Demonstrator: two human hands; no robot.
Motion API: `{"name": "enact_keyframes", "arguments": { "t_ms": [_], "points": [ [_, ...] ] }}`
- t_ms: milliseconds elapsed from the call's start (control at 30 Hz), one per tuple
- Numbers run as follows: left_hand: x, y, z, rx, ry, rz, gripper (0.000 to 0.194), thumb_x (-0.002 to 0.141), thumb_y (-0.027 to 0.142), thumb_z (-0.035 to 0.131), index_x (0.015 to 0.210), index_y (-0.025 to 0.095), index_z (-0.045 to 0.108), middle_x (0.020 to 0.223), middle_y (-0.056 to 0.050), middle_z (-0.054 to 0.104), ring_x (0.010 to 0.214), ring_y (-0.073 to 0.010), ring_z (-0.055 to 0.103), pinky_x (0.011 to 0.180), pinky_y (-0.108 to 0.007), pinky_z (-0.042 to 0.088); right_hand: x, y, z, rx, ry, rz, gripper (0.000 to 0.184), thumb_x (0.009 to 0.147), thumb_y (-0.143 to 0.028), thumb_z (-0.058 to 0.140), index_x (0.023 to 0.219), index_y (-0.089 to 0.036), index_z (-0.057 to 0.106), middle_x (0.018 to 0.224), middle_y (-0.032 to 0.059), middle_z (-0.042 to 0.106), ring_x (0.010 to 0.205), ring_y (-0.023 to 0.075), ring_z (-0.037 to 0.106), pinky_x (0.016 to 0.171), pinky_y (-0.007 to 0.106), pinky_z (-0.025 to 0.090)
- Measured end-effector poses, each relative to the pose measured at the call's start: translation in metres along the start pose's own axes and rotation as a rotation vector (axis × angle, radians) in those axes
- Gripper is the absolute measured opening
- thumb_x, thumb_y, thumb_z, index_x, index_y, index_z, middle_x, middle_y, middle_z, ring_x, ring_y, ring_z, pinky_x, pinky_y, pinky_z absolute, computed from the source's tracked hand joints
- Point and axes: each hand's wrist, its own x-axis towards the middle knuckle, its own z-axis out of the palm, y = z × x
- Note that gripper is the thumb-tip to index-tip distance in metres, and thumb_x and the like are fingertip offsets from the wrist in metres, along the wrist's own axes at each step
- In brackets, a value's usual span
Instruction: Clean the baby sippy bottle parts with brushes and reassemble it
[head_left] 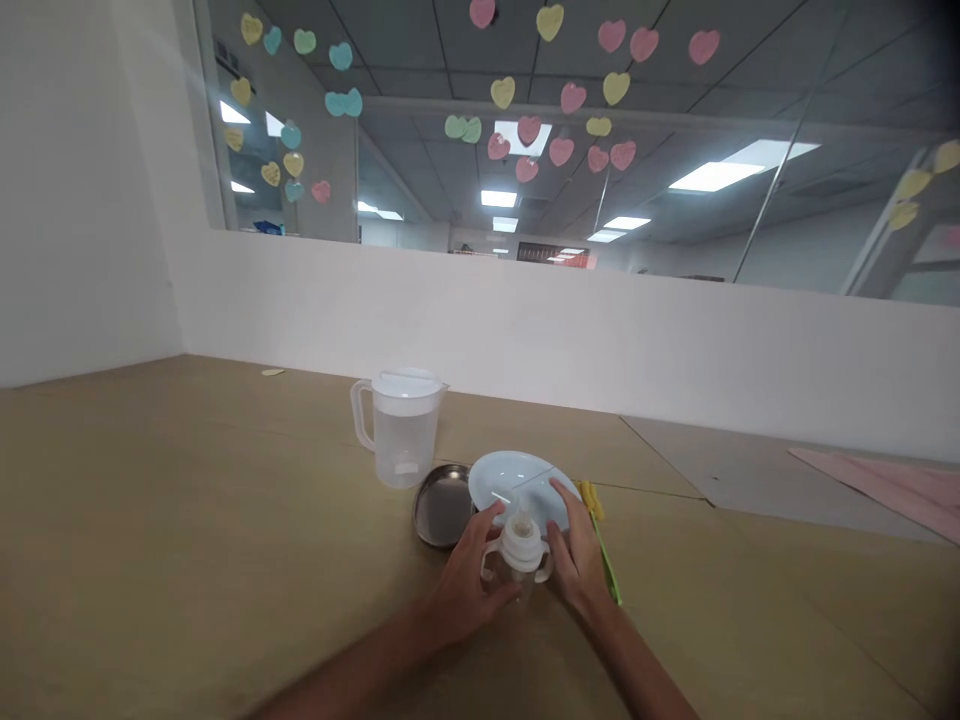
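A small clear baby bottle (pixel 519 552) with a teat and two side handles stands on the brown table (pixel 187 540), close in front of me. My left hand (pixel 469 580) wraps round its left side, fingers curled on it. My right hand (pixel 574 558) presses against its right side, fingers together. Just behind the bottle lies a pale blue divided plate (pixel 525 480), partly over a round steel dish (pixel 439 505).
A clear plastic jug (pixel 401 428) with a white lid and handle stands behind the dish. A yellow and green long-handled utensil (pixel 600 530) lies right of the plate. A white partition wall (pixel 562 330) with a heart-stickered window rises behind the table. Pink sheet (pixel 892 485) at far right.
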Motion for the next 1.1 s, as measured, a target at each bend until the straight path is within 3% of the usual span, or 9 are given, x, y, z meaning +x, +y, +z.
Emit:
{"name": "enact_keyframes", "arguments": {
  "t_ms": [67,200,367,567,700,767,867,967,1100],
  "points": [
    [0.001,-0.003,-0.001,0.006,0.005,0.000,0.078,0.072,0.037,0.066,0.136,0.024,0.023,0.133,-0.013,0.040,0.110,-0.0261,0.052,0.092,-0.041,0.046,-0.002,0.000,0.003,0.037,0.005,-0.011,0.045,0.090,-0.036,0.033,0.130,-0.017,0.038,0.127,0.0128,0.046,0.118,0.0277,0.042,0.095,0.048,0.037],
    [0.004,-0.001,-0.005,0.027,-0.036,-0.029,0.075,0.074,0.035,0.064,0.136,0.025,0.024,0.126,-0.012,0.048,0.111,-0.0260,0.051,0.096,-0.043,0.042,-0.003,-0.007,0.006,0.139,-0.156,-0.163,0.050,0.089,-0.040,0.035,0.133,-0.017,0.033,0.129,0.0124,0.043,0.119,0.0287,0.040,0.096,0.047,0.036],
    [0.009,0.007,-0.010,-0.017,-0.099,-0.066,0.079,0.070,0.039,0.068,0.136,0.021,0.027,0.129,-0.013,0.048,0.116,-0.0279,0.047,0.100,-0.044,0.037,-0.001,-0.005,0.000,0.171,-0.076,0.017,0.045,0.092,-0.039,0.028,0.131,-0.018,0.036,0.120,0.0114,0.052,0.112,0.0254,0.047,0.092,0.044,0.039],
    [0.013,0.016,-0.014,-0.087,-0.136,-0.058,0.069,0.074,0.028,0.064,0.134,0.019,0.031,0.133,-0.011,0.045,0.120,-0.0259,0.044,0.102,-0.041,0.036,-0.006,-0.026,0.008,0.185,-0.156,-0.098,0.044,0.085,-0.044,0.047,0.121,-0.019,0.048,0.114,0.0108,0.056,0.107,0.0268,0.050,0.092,0.044,0.039],
    [0.012,0.019,-0.017,-0.069,-0.158,-0.102,0.072,0.073,0.025,0.063,0.135,0.021,0.027,0.130,-0.011,0.046,0.116,-0.0255,0.047,0.100,-0.043,0.037,-0.001,-0.045,0.009,0.273,-0.028,0.056,0.040,0.084,-0.039,0.052,0.117,-0.018,0.051,0.113,0.0105,0.057,0.105,0.0250,0.051,0.089,0.040,0.041],
    [0.011,0.019,-0.018,-0.048,-0.163,-0.123,0.078,0.071,0.027,0.065,0.137,0.023,0.024,0.130,-0.011,0.045,0.115,-0.0266,0.047,0.099,-0.044,0.037,0.010,-0.051,0.006,0.367,0.057,0.200,0.042,0.083,-0.041,0.052,0.118,-0.017,0.051,0.114,0.0106,0.057,0.103,0.0243,0.052,0.088,0.038,0.042],
    [0.017,0.023,-0.022,-0.016,-0.103,-0.040,0.087,0.066,0.033,0.070,0.138,0.025,0.022,0.138,-0.011,0.035,0.122,-0.0312,0.039,0.103,-0.047,0.032,0.042,-0.059,0.000,0.496,0.120,0.379,0.049,0.079,-0.047,0.055,0.117,-0.016,0.052,0.107,0.0092,0.059,0.093,0.0223,0.055,0.079,0.034,0.046],
    [0.039,0.042,-0.030,-0.008,0.011,0.052,0.089,0.063,0.042,0.072,0.137,0.023,0.025,0.140,-0.012,0.032,0.127,-0.0351,0.029,0.106,-0.049,0.025,0.083,-0.070,-0.009,0.566,0.061,0.438,0.051,0.074,-0.053,0.059,0.108,-0.016,0.057,0.087,0.0047,0.062,0.076,0.0178,0.055,0.068,0.029,0.045],
    [0.086,0.082,-0.037,-0.213,0.137,-0.076,0.064,0.081,0.044,0.053,0.136,0.024,0.027,0.135,-0.009,0.039,0.122,-0.0257,0.039,0.102,-0.040,0.033,0.123,-0.087,-0.020,0.658,-0.083,0.392,0.044,0.072,-0.054,0.061,0.095,-0.017,0.058,0.074,0.0001,0.057,0.063,0.0121,0.051,0.059,0.023,0.042]
  ]
}}
